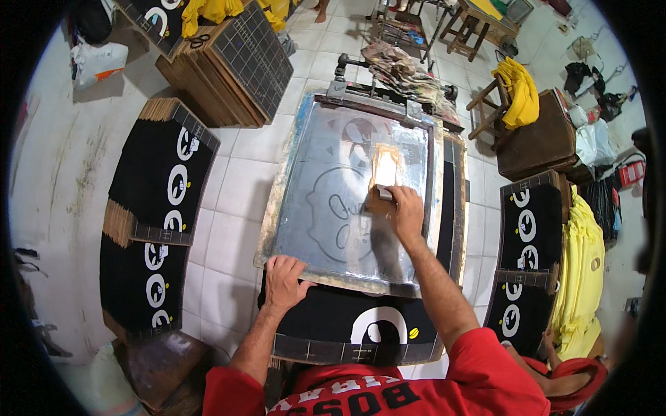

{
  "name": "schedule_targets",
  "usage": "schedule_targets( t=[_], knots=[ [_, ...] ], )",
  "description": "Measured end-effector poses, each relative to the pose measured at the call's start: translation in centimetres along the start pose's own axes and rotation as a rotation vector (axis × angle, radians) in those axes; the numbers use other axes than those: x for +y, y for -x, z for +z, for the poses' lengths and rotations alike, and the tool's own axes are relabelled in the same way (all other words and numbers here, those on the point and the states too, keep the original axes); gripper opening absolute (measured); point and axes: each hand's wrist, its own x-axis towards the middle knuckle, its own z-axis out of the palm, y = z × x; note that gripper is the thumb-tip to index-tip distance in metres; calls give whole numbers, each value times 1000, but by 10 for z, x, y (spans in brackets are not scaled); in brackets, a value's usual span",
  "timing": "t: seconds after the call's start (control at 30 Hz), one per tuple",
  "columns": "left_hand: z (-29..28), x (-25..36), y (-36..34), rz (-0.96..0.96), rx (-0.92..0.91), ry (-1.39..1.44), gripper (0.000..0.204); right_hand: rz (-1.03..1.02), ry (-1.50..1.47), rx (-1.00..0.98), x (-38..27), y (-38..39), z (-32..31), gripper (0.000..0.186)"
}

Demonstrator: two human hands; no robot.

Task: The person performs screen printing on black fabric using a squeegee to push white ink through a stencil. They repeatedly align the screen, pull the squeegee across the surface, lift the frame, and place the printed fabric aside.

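A screen-printing frame (pixel 283 201) with grey mesh lies before me, over black fabric (pixel 312 321) printed with a white ring shape and a small yellow mark. Faint outlines of a drawn figure show on the mesh. My left hand (pixel 284 283) grips the frame's near left corner, fingers over the edge and thumb along the near side. In my right hand (pixel 406 211) is a small squeegee (pixel 383 193), pressed to the mesh right of the middle; the fingers partly hide it. Just beyond it, a bright orange-edged patch of wet ink (pixel 386 161) glistens.
Metal hinge clamps (pixel 368 104) hold the frame's far end, with a stained rag (pixel 402 69) behind. Board stacks with printed black fabric stand at left (pixel 149 163) and right (pixel 531 236). Yellow cloth (pixel 581 256) hangs at right, near another person's arm (pixel 555 380). Scissors (pixel 199 41) lie on boards.
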Motion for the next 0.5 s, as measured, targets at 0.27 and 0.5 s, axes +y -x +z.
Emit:
schedule_targets(
  t=[0.27, 0.5],
  knots=[
    [-57, 35, -22, 92, 47, -27, 50, 67, -118, 206, -95, 89, -103, 56],
    [-197, 98, -105, 308, 361, -97, 56, -170, 55, 599, -141, 0, -211, 39]
  ],
)
